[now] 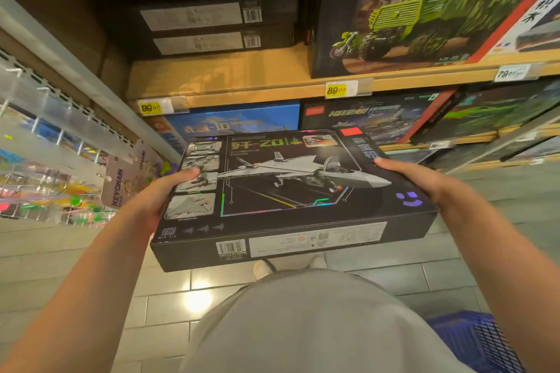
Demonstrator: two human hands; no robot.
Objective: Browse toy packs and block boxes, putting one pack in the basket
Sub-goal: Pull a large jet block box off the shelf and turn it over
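You hold a flat black block box (291,191) level in front of your waist, face up, with your left hand (157,191) grasping its left short edge, thumb laid over the small photo panels there, and your right hand (424,179) grasping its right edge, thumb resting on the top near the corner; the fingers of both hands are hidden beneath the box. The box's lid shows a grey fighter jet built from blocks, nose pointing right, on a dark deck framed by a thin rainbow-coloured line, with pale green characters along the far edge, a small red logo patch at the far right corner and a purple smiley mark at the near right corner. A column of four small pictures runs down its left side. The side facing you carries a barcode label and a long white panel of fine print, too small to read. Beyond the box, wooden shelves (272,91) hold more boxes, among them one with a green truck (424,15), and yellow price tags (336,90) sit on the shelf edge. Left of the box hang keychain cards (118,185). Below and right of the box, on the tiled floor, stands a blue basket (475,339).
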